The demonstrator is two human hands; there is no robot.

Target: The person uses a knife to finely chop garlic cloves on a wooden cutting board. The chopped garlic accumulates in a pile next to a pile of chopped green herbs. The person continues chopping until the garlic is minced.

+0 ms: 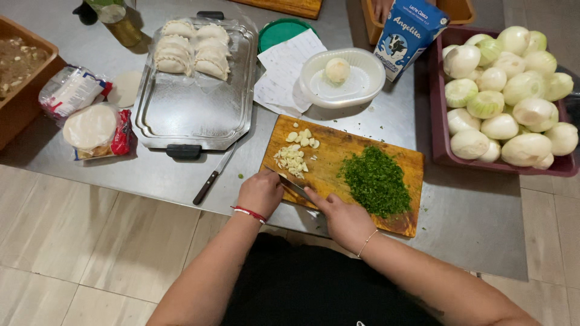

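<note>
1. Garlic pieces (294, 156), pale and chopped, lie in a small heap on the left part of the wooden cutting board (326, 172), with a few larger slices just above the heap
2. Knife blade (291, 182) slants across the near left corner of the board, just below the garlic; the right hand (343, 218) is clenched around its handle at the board's near edge
3. Left hand (261, 192), with a red and white band at the wrist, sits curled at the board's near left corner, beside the blade; whether its fingers press anything cannot be told from this angle
4. Chopped green herbs (377, 181) form a mound on the right half of the board, apart from the garlic
5. Behind the board stands a white plastic bowl (344, 90) with one peeled round onion in it, beside a blue and white carton (409, 36)
6. To the right, a dark red tub (440, 139) is piled with peeled onions (501, 127)
7. To the left, a metal tray (193, 115) carries folded raw pastries (192, 47) at its far end, and a second knife with a dark handle (212, 180) lies on the steel table (471, 223) by its near corner
8. Further left lie round dough discs in opened packets (93, 128)
</note>
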